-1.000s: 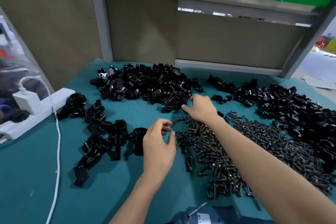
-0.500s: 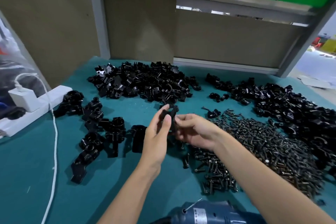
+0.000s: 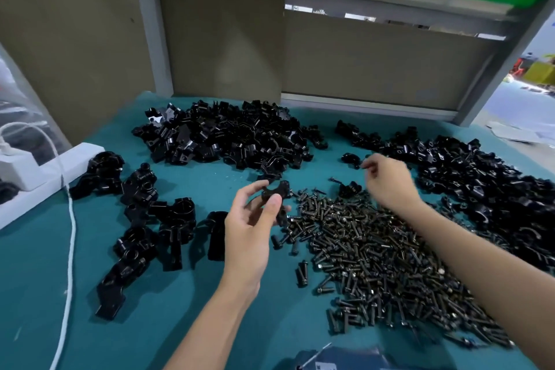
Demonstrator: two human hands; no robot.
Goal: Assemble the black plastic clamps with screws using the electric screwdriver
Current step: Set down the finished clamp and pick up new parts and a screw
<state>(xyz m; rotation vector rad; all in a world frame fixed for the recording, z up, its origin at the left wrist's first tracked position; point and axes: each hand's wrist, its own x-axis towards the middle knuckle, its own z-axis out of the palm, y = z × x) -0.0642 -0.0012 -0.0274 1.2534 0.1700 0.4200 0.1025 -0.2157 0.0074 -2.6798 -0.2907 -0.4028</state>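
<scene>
Clamp half (image 3: 274,194): held above the bench (image 3: 36,294) centre, pinched in the curled left hand (image 3: 252,225). Right hand (image 3: 389,182): blurred, half curled, beyond the screws (image 3: 375,249) heap; grasp cannot be told. Electric screwdriver (image 3: 330,360): near edge.

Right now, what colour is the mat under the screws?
The mat is teal, clearest in the head view.

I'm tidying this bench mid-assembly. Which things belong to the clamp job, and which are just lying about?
Job: clamp piece in the left hand, back clamp-part pile, right clamp-part pile, screw pile, assembled clamps, electric screwdriver.
Lying about: power strip, white charger, white cable.
</scene>
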